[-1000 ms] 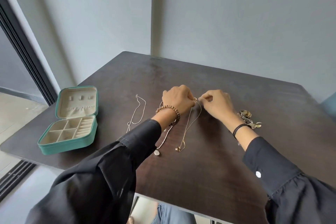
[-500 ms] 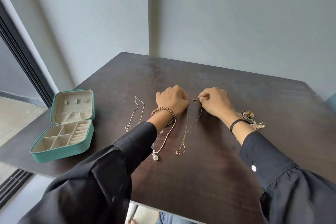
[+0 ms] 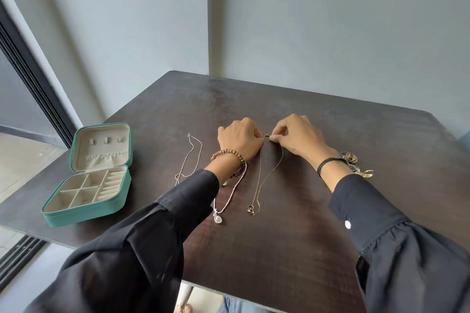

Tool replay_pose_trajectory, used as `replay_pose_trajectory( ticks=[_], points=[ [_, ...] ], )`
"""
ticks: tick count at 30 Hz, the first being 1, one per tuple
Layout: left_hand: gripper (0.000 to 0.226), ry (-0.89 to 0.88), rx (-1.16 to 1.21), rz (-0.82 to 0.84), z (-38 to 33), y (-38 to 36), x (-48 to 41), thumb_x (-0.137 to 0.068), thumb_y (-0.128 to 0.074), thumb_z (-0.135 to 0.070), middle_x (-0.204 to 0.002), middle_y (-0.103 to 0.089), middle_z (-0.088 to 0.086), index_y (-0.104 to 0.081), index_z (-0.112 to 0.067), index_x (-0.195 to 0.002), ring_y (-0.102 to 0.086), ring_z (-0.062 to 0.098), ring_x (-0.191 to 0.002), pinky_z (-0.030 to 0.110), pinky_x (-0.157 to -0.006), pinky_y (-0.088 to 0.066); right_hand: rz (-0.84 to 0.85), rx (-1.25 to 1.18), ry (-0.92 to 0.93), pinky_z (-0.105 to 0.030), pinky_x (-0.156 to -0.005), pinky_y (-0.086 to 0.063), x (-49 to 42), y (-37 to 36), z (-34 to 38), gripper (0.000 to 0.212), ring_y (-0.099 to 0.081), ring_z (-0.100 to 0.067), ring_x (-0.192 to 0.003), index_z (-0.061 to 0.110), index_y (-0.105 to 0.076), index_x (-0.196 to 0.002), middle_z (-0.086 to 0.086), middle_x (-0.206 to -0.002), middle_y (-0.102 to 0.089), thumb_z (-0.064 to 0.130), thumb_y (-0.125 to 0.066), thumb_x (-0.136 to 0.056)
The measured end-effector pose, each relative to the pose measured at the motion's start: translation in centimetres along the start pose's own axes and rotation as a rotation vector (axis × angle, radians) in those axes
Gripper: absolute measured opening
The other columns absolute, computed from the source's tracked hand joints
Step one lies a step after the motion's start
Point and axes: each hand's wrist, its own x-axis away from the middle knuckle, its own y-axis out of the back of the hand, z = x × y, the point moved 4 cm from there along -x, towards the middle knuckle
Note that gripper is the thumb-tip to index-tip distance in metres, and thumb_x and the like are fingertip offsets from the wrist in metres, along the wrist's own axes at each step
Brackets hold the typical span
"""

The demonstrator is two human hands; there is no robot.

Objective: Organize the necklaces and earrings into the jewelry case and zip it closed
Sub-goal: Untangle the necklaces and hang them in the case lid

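Note:
A thin gold necklace (image 3: 262,185) with a small ring pendant lies on the dark table. My left hand (image 3: 240,138) and my right hand (image 3: 297,136) pinch its clasp ends close together at the top. A silver beaded necklace (image 3: 230,198) with a pale stone pendant runs under my left wrist. Another fine silver chain (image 3: 189,157) lies to the left. The green jewelry case (image 3: 89,213) stands open at the left edge, its beige compartments empty. A heap of gold earrings (image 3: 356,164) sits behind my right wrist.
The dark wooden table (image 3: 279,249) ends close to my body and at the left beside the case. Grey walls meet in a corner behind it. A dark window frame (image 3: 30,79) runs along the left.
My hands have stayed at the gold necklace's clasp, its ends now nearly touching. The view has shifted slightly, so the case appears lower left.

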Motion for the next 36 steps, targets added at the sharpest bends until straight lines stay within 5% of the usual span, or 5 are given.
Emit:
replay_pose_trajectory(
  ticks=[7, 13, 18, 23, 36],
  points=[
    [0.016, -0.022, -0.024, -0.003, 0.0, -0.1, 0.0, -0.088, -0.063, -0.029, -0.099, -0.075, -0.002, -0.077, -0.027, -0.096, -0.065, 0.024, -0.102, 0.036, -0.087, -0.033, 0.080, 0.119, 0.099, -0.042, -0.085, -0.049, 0.7, -0.6, 0.5, 0.014, -0.057, -0.029, -0.116, 0.018, -0.062, -0.101, -0.004, -0.121, -0.061, 0.025, -0.051, -0.103],
    [0.034, -0.134, -0.084, 0.046, -0.4, 0.3, 0.1, -0.092, -0.059, -0.015, -0.119, -0.072, -0.005, -0.067, -0.024, -0.123, -0.052, 0.023, -0.122, 0.037, -0.097, -0.038, 0.072, -0.324, 0.048, -0.042, -0.089, -0.052, 1.7, 0.5, -0.7, 0.005, -0.066, -0.020, -0.096, 0.020, -0.059, -0.097, 0.003, -0.095, -0.071, 0.023, -0.057, -0.101],
    [0.043, -0.129, 0.433, 0.300, -1.5, 0.3, 1.4, -0.087, -0.053, 0.002, -0.110, -0.077, 0.002, -0.068, -0.013, -0.124, -0.066, 0.014, -0.096, 0.015, -0.076, -0.051, 0.133, -0.725, 0.007, -0.045, -0.104, -0.051, 2.4, 1.5, -0.4, 0.011, -0.071, -0.020, -0.096, 0.018, -0.063, -0.101, -0.006, -0.093, -0.076, 0.008, -0.063, -0.097],
    [0.017, -0.105, 0.664, 0.337, -2.5, 2.1, 2.5, -0.090, -0.066, -0.016, -0.098, -0.077, 0.007, -0.078, -0.007, -0.099, -0.067, 0.014, -0.100, 0.026, -0.097, -0.048, 0.177, -0.901, 0.030, -0.040, -0.093, -0.056, 3.9, 3.8, 0.2, 0.014, -0.067, -0.017, -0.080, 0.005, -0.063, -0.106, -0.010, -0.088, -0.072, -0.002, -0.056, -0.097],
    [0.018, -0.183, 0.791, 0.316, -3.0, 8.2, 5.9, -0.102, -0.061, -0.024, -0.094, -0.074, 0.005, -0.073, -0.010, -0.101, -0.068, 0.013, -0.082, 0.016, -0.083, -0.046, 0.156, -0.686, 0.179, -0.016, -0.070, -0.046, 7.7, 9.0, 2.3, 0.016, -0.059, -0.005, -0.076, 0.010, -0.077, -0.108, -0.006, -0.088, -0.071, 0.012, -0.071, -0.093]
  ],
)
